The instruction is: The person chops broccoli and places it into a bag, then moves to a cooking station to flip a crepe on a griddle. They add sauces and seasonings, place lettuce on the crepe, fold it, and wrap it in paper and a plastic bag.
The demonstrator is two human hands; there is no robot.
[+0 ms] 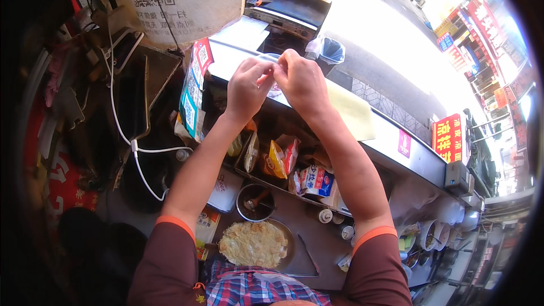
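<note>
My left hand (248,89) and my right hand (302,83) meet above the white service counter (229,57), both arms stretched forward. Their thumbs and fingers pinch together on what looks like a thin clear plastic bag (275,90). Something pinkish shows through the plastic below my fingers, but most of it is hidden. Close to my body, a flat, pale golden pancake (253,244) rests on a round metal plate (289,242). Beyond the plate stands a metal bowl (242,204) of dark sauce with a brush or spoon inside.
Below the counter, a shelf holds food packets, including a yellow one (275,159) and a blue-white one (316,182). A white cable (114,106) hangs at left. Ahead are a griddle (289,4) and a lined bin (331,51). Several tubs (431,233) stand at right.
</note>
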